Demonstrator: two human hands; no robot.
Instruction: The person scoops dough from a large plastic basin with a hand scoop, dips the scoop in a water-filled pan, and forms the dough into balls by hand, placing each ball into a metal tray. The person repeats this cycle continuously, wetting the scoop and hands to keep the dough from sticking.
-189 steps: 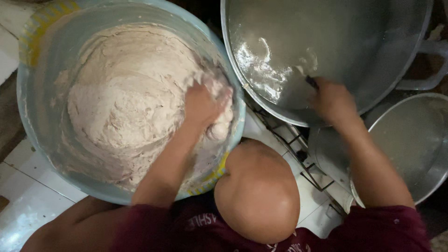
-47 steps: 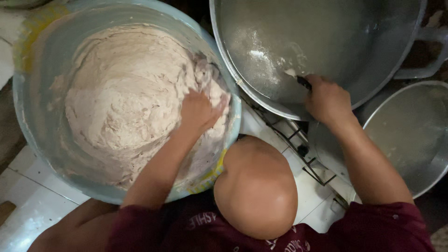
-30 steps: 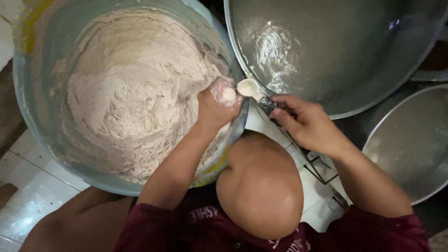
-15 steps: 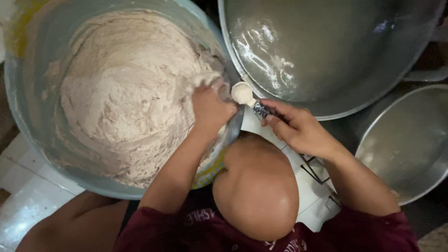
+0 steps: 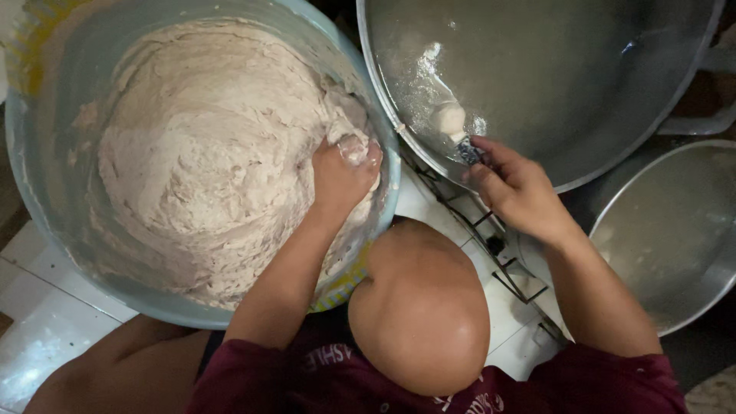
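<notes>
Head view, looking straight down: the left hand [image 5: 341, 172] sits at about nine o'clock from the frame centre, its fingers curled shut around a small lump of dough [image 5: 354, 147] pinched off the big mass. That hand rests on the pale, sticky dough mass [image 5: 207, 153], which fills a large light-blue plastic basin [image 5: 46, 222] taking up the whole ten o'clock quarter of the frame. A smear of yellow shows on the basin rim at its top left and again low on its near edge.

The right hand [image 5: 517, 192] lies at about three o'clock from the left one, well apart from it, with the fingers closed on the handle of a spoon [image 5: 452, 126]. The spoon's bowl carries a pale dollop of dough and points toward twelve o'clock, out over the wet inner wall of a wide metal pan [image 5: 613, 92] that fills the one o'clock quarter. Liquid glistens around the spoon tip.

Below the pan, a black wire stove grate [image 5: 491, 238] shows between the basin and a second, smaller metal pan [image 5: 675, 238] at four o'clock. White tiled floor [image 5: 46, 337] shows at eight o'clock. A bald head [image 5: 420, 314] and maroon shirt [image 5: 307, 376] fill the six o'clock edge.
</notes>
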